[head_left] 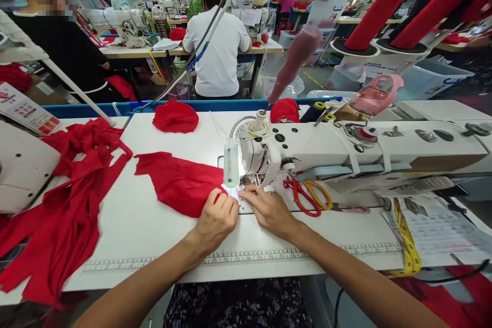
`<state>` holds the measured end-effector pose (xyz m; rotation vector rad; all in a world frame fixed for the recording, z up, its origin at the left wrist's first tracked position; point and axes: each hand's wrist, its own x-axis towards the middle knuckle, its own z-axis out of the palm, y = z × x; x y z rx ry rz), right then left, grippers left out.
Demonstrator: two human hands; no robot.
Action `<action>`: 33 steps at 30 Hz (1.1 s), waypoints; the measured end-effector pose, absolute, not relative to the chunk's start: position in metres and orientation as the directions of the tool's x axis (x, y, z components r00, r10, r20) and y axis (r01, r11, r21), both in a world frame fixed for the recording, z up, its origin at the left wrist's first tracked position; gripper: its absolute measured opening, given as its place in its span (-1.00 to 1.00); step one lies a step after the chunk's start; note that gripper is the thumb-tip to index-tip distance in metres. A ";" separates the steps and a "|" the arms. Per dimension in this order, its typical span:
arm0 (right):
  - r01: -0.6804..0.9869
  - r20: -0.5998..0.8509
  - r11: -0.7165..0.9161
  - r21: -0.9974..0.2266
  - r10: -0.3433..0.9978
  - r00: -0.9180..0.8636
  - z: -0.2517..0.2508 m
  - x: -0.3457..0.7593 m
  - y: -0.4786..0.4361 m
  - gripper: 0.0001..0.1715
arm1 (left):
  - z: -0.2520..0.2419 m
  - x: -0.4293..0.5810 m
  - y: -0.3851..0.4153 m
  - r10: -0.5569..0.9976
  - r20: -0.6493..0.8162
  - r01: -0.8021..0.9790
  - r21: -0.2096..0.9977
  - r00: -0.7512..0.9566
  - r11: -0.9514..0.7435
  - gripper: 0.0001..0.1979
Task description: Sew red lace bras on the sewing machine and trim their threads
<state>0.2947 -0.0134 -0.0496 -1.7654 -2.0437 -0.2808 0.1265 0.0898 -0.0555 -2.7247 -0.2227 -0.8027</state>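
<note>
My left hand [218, 215] is closed, its fingers curled on the right end of a red fabric piece [180, 182] that lies on the white sewing table [146, 246]. My right hand [271, 211] rests just right of the needle area, fingers stretched out and fingertips low by the presser foot. Between the hands is a small, brightly lit white patch whose kind I cannot tell. Above them stands the head of a white sewing machine [307, 143], with a pale green lamp [231, 164] hanging at its left. The needle itself is hidden.
Red-handled scissors [303, 197] and a yellow-handled tool [319, 195] lie right of my right hand. Long red fabric strips [77, 200] heap at left. A red bundle [176, 116] sits behind. A yellow tape measure [407, 241] hangs over the front edge. Co-workers sit beyond.
</note>
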 end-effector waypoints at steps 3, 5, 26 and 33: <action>0.971 0.357 0.196 -0.135 0.924 -0.137 -0.044 0.299 -0.017 -0.46 | -0.049 0.126 0.098 0.074 0.476 0.144 -0.112 0.876 -0.983 -0.86; 0.974 0.318 0.187 -0.127 0.938 -0.139 -0.043 0.300 -0.017 -0.50 | -0.046 0.120 0.104 0.062 0.416 0.083 -0.032 0.907 -0.996 -0.76; 0.986 0.247 0.162 -0.031 0.957 -0.149 -0.045 0.305 -0.021 -0.42 | -0.062 0.118 0.118 0.143 0.378 0.068 0.205 0.915 -0.976 -0.76; 0.993 0.377 0.119 -0.007 0.920 -0.107 -0.056 0.299 -0.016 -0.50 | -0.052 0.120 0.124 0.109 0.281 0.032 0.264 0.954 -0.964 -0.63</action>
